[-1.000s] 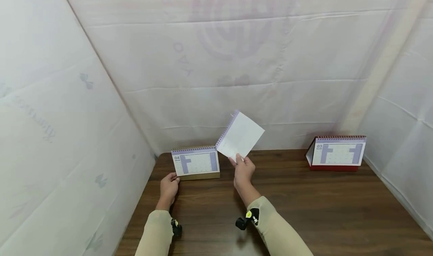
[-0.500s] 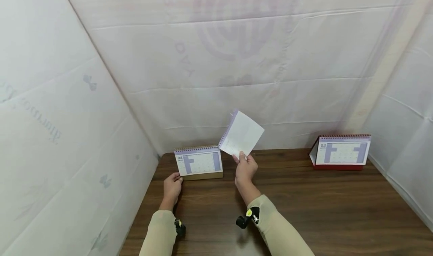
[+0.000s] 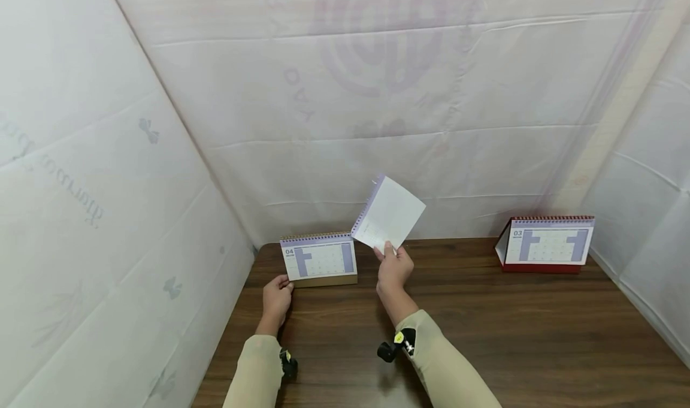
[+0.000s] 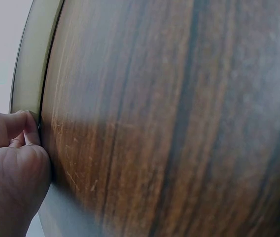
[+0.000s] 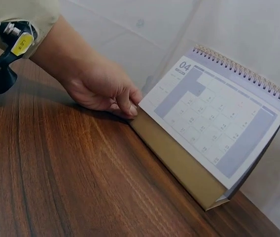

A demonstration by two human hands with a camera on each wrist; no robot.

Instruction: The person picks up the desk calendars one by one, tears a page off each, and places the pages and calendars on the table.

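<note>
A desk calendar (image 3: 323,260) showing "04" stands tent-like on a tan base at the back left of the table. My left hand (image 3: 277,298) pinches the lower left corner of that base, as the right wrist view also shows. In my right hand (image 3: 395,268), held between thumb and fingers, is a white calendar page (image 3: 390,212) with a purple punched edge. It is raised and tilted, its lower left corner right at the right end of the calendar's coil (image 5: 243,73). The left wrist view shows the left hand's fingertips (image 4: 25,118) on the base.
A second desk calendar (image 3: 550,240), with "03" and a red base, stands at the back right of the brown wooden table (image 3: 501,330). White printed sheeting (image 3: 334,174) hangs close behind the table and at both sides. A small black device sits on each wrist.
Both hands keep their hold, and the page stays at about the same place beside the calendar. The whole scene has shifted slightly right in the head view.
</note>
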